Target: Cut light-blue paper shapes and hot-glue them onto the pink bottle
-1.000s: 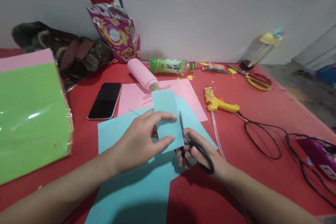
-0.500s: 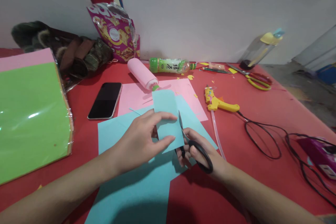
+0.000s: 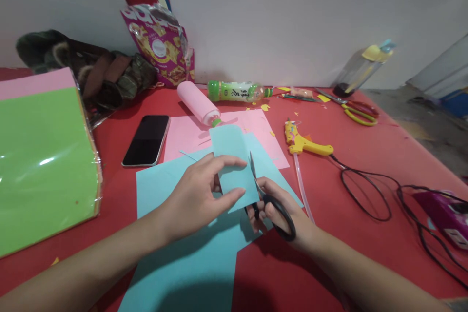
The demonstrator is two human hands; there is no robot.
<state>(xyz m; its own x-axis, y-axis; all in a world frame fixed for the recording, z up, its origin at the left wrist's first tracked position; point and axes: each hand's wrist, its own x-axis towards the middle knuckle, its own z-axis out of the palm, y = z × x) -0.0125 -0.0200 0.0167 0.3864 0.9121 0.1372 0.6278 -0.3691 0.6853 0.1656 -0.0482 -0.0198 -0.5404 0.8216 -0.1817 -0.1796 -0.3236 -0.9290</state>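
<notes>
A small light-blue paper piece (image 3: 234, 180) is gripped by my left hand (image 3: 197, 190), thumb and forefinger across its face and the other fingers hidden behind. My right hand (image 3: 283, 207) is closed on black-handled scissors (image 3: 280, 217), their blades pointing away from me along the paper's right edge. Below both hands lie larger light-blue sheets (image 3: 186, 273), partly over a pink sheet (image 3: 270, 141). Just beyond the held paper rests a bottle wrapped in pink paper (image 3: 197, 102), its green cap partly covered by the paper's top edge.
Left are a phone (image 3: 146, 140) and a plastic-wrapped stack of coloured paper (image 3: 40, 165). A green-labelled bottle (image 3: 236, 91) and a snack bag (image 3: 161, 48) stand along the back. Right lie a yellow glue gun (image 3: 307, 145) with its black cord, red-and-yellow-handled scissors (image 3: 360, 113) and a purple socket block (image 3: 448, 219).
The held paper has tilted slightly, its top edge shifting left and its lower right corner moving right, nearer the scissors. Both hands stay almost in place.
</notes>
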